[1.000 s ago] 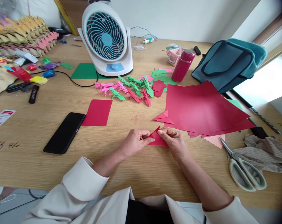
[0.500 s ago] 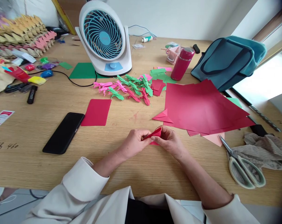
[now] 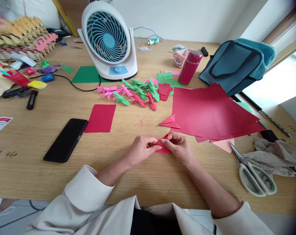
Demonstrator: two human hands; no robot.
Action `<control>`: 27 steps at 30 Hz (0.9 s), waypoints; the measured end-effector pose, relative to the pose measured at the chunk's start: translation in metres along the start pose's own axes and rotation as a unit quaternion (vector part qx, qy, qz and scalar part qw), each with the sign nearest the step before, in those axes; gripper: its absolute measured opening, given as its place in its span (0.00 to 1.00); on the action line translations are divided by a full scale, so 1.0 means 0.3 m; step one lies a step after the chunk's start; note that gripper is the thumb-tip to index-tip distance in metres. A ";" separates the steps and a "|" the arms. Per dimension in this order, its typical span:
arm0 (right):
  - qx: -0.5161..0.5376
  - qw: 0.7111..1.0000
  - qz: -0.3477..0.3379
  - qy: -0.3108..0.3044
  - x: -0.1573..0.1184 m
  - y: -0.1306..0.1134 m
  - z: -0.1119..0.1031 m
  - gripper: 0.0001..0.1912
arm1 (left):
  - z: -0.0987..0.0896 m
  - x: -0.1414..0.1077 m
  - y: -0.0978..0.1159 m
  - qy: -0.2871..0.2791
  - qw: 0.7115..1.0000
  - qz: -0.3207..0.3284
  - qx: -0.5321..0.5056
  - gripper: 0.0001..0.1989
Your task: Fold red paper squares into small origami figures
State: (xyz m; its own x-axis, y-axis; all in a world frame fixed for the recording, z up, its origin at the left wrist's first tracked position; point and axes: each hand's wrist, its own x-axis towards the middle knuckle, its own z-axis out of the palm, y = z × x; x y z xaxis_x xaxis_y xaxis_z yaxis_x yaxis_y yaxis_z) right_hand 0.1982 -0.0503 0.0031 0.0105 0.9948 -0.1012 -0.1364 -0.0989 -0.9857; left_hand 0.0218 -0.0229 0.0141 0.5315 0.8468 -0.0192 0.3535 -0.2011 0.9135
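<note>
Here's the red paper (image 3: 166, 149), small and partly folded, up at the near middle of the table (image 3: 128, 178), with both hands on it. The left hand (image 3: 144, 148) has it pinched at the left side, thumb lying along the near face, fingers curled in behind. And the right hand (image 3: 181, 149) pinches it too, thumb pressing down near the top fold, fingers bent round the far side. Narrow grips, both of them, thumb tips close together! Does the lower edge touch the wood? Hard to say from up here, with the fingers in the way.

Just beyond the right hand, a folded red triangle (image 3: 171, 122) lies by the corner of the red sheets (image 3: 211, 112), a big fanned stack, and pale pink paper (image 3: 225, 146) pokes out from under its near edge. Scissors (image 3: 245, 161) to the right, tips at that pink paper, handles beside a crumpled cloth (image 3: 272, 156).

Over on the left, a smaller red sheet (image 3: 101, 118), with the phone (image 3: 65, 140) just beside its near left corner. Farther out, a huddle of folded figures (image 3: 152, 101) in pink, green and red, and behind them the fan (image 3: 109, 39) stands upright, a green sheet (image 3: 84, 74) by its base. Far right, the red flask (image 3: 190, 68) stands near the blue bag (image 3: 233, 67).
</note>
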 end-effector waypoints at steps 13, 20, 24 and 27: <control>-0.006 1.000 -0.013 0.006 -0.002 0.007 0.007 0.16 | 0.010 0.002 0.007 0.026 0.999 0.004 -0.037 0.14; 0.079 0.996 0.046 0.012 -0.006 -0.008 0.001 0.15 | 0.002 0.004 0.011 0.019 0.999 0.006 -0.031 0.14; 0.105 0.992 0.025 0.070 -0.003 -0.018 -0.021 0.15 | 0.000 0.007 0.006 0.001 0.998 -0.014 -0.064 0.15; 0.079 0.995 0.019 0.059 -0.002 -0.021 -0.025 0.12 | -0.004 0.009 -0.002 0.021 0.994 -0.036 -0.101 0.13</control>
State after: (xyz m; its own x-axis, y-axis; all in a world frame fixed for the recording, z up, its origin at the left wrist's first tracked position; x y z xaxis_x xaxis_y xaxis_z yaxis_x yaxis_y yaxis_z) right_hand 0.2064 -0.0504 0.0082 0.1162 0.9798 -0.1630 -0.2932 -0.1229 -0.9481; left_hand 0.0223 -0.0200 0.0140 0.4765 0.8761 -0.0735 0.2249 -0.0407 0.9735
